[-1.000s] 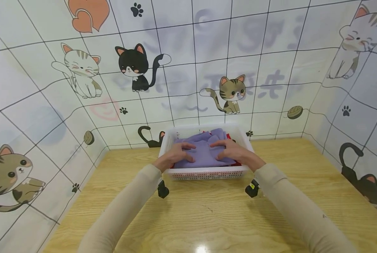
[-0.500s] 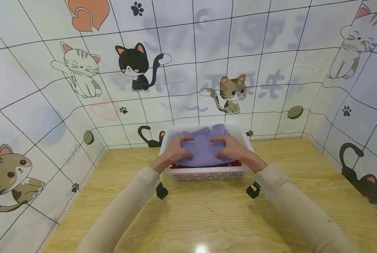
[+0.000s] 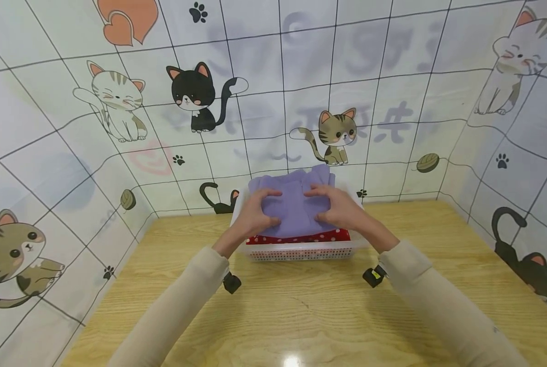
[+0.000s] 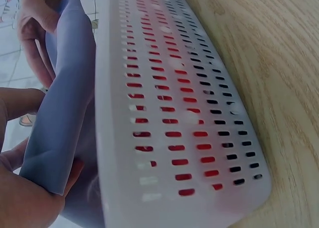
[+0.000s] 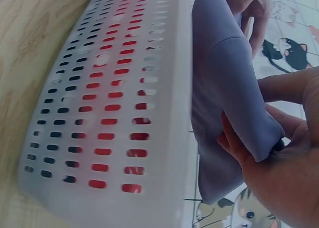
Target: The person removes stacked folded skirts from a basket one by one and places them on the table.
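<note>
A folded purple garment [image 3: 294, 211] is held up at the mouth of a white perforated plastic basket [image 3: 301, 253]. My left hand [image 3: 254, 211] grips its left side, with fingers and thumb around the fabric. On the opposite side my right hand [image 3: 342, 208] grips it the same way. Both wrist views show the purple fabric [image 4: 65, 93] raised above the basket's rim, its edge pinched between fingers and thumb. Red cloth with white dots [image 3: 328, 236] lies inside the basket under the garment. What else is in the basket is hidden.
The basket stands at the back of a wooden table [image 3: 301, 311], close to a wall covering [image 3: 264, 122] printed with cats. Black wrist cameras [image 3: 231, 283] hang below both wrists.
Both hands have lifted the purple garment up from inside the basket. More of the red dotted cloth shows at the front. The basket has stayed in place.
</note>
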The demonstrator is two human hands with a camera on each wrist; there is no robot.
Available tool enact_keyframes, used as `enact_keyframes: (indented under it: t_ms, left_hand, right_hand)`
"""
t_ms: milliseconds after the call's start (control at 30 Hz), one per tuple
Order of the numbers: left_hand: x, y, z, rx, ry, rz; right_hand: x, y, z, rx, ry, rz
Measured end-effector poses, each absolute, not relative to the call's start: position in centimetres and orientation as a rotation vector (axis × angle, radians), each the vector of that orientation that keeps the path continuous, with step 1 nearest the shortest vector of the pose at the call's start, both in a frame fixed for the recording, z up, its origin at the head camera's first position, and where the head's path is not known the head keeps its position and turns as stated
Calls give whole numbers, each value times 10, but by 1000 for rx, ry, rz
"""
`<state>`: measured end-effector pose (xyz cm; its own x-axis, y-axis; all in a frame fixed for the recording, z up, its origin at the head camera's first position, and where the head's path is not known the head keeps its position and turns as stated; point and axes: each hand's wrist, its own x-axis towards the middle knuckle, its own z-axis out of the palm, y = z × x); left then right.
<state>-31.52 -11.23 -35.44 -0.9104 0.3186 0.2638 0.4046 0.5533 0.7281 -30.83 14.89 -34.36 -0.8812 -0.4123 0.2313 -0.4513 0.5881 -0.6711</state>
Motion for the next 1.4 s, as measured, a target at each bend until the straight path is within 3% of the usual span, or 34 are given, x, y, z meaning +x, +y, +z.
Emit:
enact_keyframes:
  t_ms: [700, 1400]
  left_hand:
    - [-275, -141, -351, -729, -2479, -1169]
    - [-221, -257, -352, -610, -2482, -1030]
  right_hand:
    - [-269, 133, -331, 892, -2584, 1124]
    - [-252, 20, -352, 1041, -2511, 1262]
